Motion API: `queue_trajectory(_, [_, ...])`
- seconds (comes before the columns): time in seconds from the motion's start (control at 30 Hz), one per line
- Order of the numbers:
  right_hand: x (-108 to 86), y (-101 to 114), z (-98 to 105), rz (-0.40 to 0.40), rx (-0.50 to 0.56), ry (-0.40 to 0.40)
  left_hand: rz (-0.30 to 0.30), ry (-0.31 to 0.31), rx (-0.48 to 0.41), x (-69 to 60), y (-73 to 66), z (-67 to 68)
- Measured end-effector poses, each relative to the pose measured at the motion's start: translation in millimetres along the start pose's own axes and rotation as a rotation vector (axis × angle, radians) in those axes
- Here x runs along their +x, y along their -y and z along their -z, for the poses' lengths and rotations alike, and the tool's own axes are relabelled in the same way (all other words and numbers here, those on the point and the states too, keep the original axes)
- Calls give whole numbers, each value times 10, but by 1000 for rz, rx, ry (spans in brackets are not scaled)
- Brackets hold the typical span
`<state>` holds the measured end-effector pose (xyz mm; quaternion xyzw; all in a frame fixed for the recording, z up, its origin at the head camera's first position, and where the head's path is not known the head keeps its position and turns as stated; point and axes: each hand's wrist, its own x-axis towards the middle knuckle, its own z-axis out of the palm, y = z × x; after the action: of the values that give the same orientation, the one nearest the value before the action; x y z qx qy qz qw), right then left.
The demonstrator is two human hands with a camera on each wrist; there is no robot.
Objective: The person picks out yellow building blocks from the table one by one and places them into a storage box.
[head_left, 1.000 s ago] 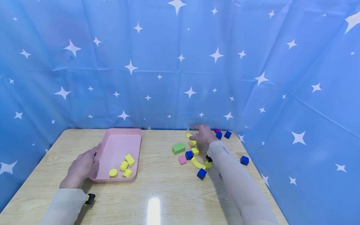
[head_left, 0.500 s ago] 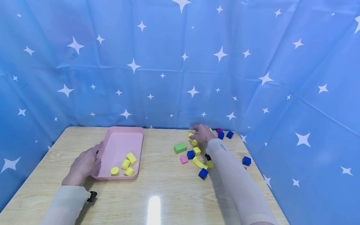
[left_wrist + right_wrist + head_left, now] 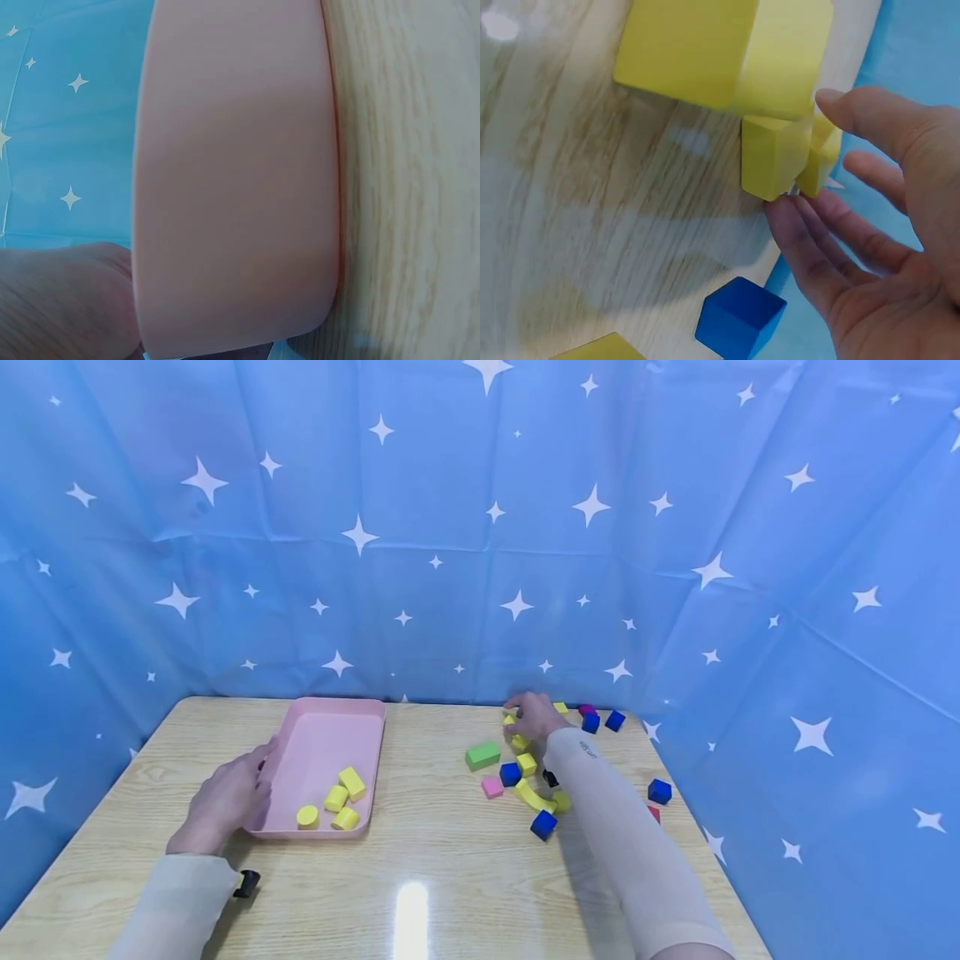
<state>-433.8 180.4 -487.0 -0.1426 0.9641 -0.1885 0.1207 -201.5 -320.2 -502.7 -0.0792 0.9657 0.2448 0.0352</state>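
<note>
My left hand (image 3: 228, 797) grips the left rim of the pink tray (image 3: 326, 739), fingers bent over its wall; the left wrist view shows the tray's outer wall (image 3: 236, 180) beside part of the hand (image 3: 64, 300). Several yellow blocks (image 3: 352, 783) lie in the tray's near right part. At the table's back, my right hand (image 3: 536, 717) reaches over yellow blocks. In the right wrist view its spread fingertips (image 3: 799, 154) touch the lower side of a small yellow block (image 3: 769, 157), the thumb close above a second one (image 3: 823, 154). Neither block is enclosed.
Around the right forearm lie a green block (image 3: 482, 755), a pink block (image 3: 492, 787), a yellow arch (image 3: 534, 797) and several blue cubes (image 3: 543, 825). A red block (image 3: 655, 813) sits by the right edge. A starred blue curtain (image 3: 420, 585) stands behind the table.
My right hand has shifted slightly left over the yellow blocks, uncovering one behind it. A red block now shows beside the right sleeve. The left hand stays on the tray; the view has shifted slightly.
</note>
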Motion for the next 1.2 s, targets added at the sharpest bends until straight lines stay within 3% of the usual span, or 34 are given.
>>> queue_trajectory(0.5, [-4, 22, -46, -24, 26, -15, -3, -5, 2, 1, -22, -31])
queue_trajectory(1.2, [-49, 141, 0, 37, -2, -88, 14, 5, -1, -16, -18, -13])
